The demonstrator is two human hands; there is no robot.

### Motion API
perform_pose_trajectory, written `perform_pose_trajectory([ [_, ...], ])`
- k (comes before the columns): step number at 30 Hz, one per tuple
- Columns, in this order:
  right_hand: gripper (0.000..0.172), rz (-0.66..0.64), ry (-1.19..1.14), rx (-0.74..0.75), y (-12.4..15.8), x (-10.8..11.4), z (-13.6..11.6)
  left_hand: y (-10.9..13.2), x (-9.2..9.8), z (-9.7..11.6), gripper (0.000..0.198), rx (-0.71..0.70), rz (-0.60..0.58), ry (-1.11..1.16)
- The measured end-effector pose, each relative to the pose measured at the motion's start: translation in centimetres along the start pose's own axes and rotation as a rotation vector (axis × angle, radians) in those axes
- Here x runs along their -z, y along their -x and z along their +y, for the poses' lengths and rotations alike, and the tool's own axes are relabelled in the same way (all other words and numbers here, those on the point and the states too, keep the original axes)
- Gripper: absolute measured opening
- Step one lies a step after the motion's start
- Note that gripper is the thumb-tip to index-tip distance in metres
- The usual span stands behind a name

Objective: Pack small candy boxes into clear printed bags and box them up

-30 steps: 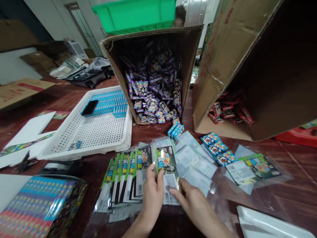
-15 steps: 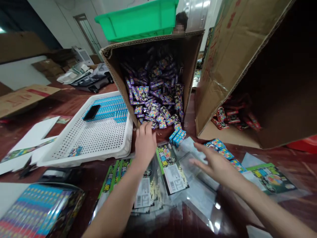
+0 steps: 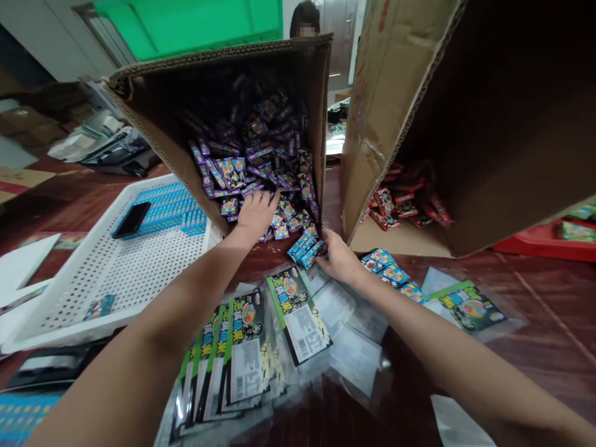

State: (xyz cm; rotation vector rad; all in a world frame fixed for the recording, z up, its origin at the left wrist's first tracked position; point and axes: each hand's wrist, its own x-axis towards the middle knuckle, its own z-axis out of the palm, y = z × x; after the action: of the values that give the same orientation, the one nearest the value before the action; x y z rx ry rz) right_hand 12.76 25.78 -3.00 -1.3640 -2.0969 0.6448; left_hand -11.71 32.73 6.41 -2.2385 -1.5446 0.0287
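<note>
Two hands out, two tipped cardboard boxes in front of them.

Left hand point(image 3: 256, 211) lies spread, palm down, on the heap of small glossy purple packets point(image 3: 261, 167) spilling from the left corrugated box point(image 3: 153, 118), too many to count. Right hand point(image 3: 339, 257) curls loosely at a short row of blue packets point(image 3: 306, 247) on the dark wooden desk point(image 3: 549, 310); whether it grips them, can't tell. The second box point(image 3: 465, 124) holds red packets point(image 3: 405, 198). Clear plastic sleeves with green printed cards point(image 3: 261, 335) fan out below. One white perforated tray point(image 3: 116, 273) carries one black phone point(image 3: 131, 219).
</note>
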Motion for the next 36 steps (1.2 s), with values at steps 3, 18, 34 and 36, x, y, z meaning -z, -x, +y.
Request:
perform_pose_trajectory([
  [3, 0.064, 0.007, -0.02, -0.025, 0.3, 0.3, 0.4, 0.1, 1.2, -0.1, 0.056, 0.015, -0.01, 0.005],
  [18, 0.018, -0.008, -0.23, 0.001, 5.2, 7.7, -2.8, 20.5, 8.8, 11.2, 0.09, -0.034, -0.001, 1.108],
  [34, 0.029, -0.021, 0.079, -0.01, 24.0, 11.7, -1.8, 28.0, 8.0, 21.2, 0.092, -0.193, -0.158, 0.9],
  [36, 0.033, 0.17, 0.208, -0.115, 23.4, 16.0, 1.6, 25.6, 7.9, 21.3, 0.089, -0.155, -0.015, 0.855],
])
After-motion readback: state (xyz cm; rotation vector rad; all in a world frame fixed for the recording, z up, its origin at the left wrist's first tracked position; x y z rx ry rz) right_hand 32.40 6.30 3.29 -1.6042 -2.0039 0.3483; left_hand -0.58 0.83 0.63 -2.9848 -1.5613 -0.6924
